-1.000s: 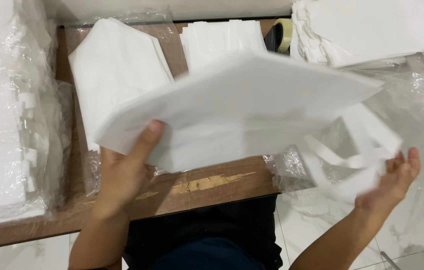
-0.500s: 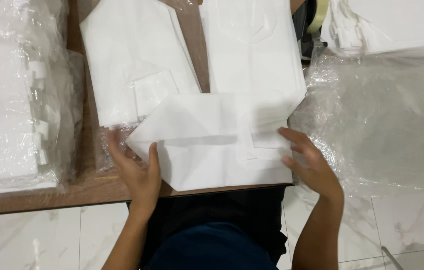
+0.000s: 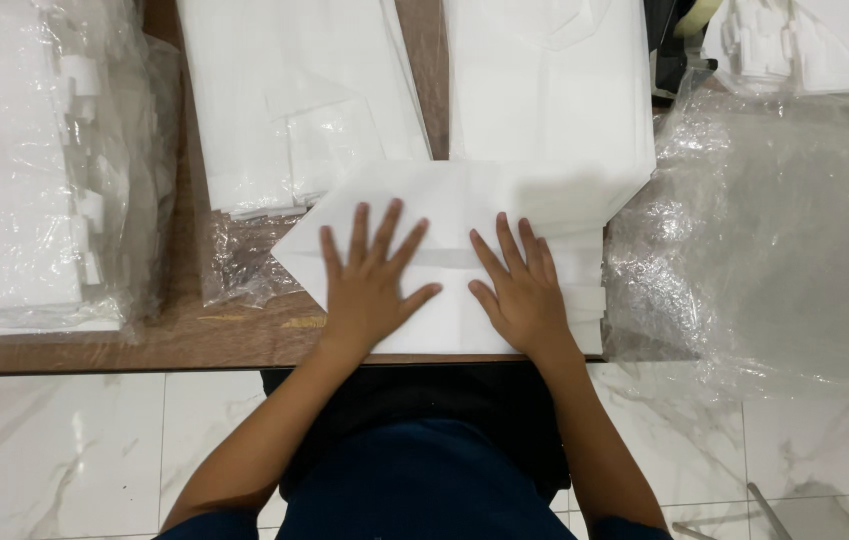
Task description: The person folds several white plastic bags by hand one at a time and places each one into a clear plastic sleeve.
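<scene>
Nearest to us, we see both hands pressed flat on a white folded paper bag [image 3: 454,215] that lies at the near edge of the brown wooden table [image 3: 194,340]. The left hand [image 3: 369,280] rests palm down with its fingers spread wide, gripping nothing. The right hand [image 3: 519,290] lies palm down just beside it, fingers fanned and empty too. The two hands are close but apart, with a strip of the bag's white surface between them.

Left of the folded bag, touching its pointed corner, we find a crumpled clear plastic wrapper [image 3: 244,260] lying on the wood. Farther left of the bag sits a large clear plastic sack [image 3: 109,160] holding a thick stack of white paper pieces, their notched edges showing through the film.

Right of the bag, a big sheet of clear plastic film [image 3: 774,230] bulges over the table edge; we cannot tell what it holds.

Beyond the bag, two stacks of white paper bags lie side by side: one stack [image 3: 294,100] behind the left hand, another stack [image 3: 549,90] behind the right hand, its near end tucked under the folded bag. Farthest right of the bag, another white pile [image 3: 814,45] sits by the top corner.
</scene>
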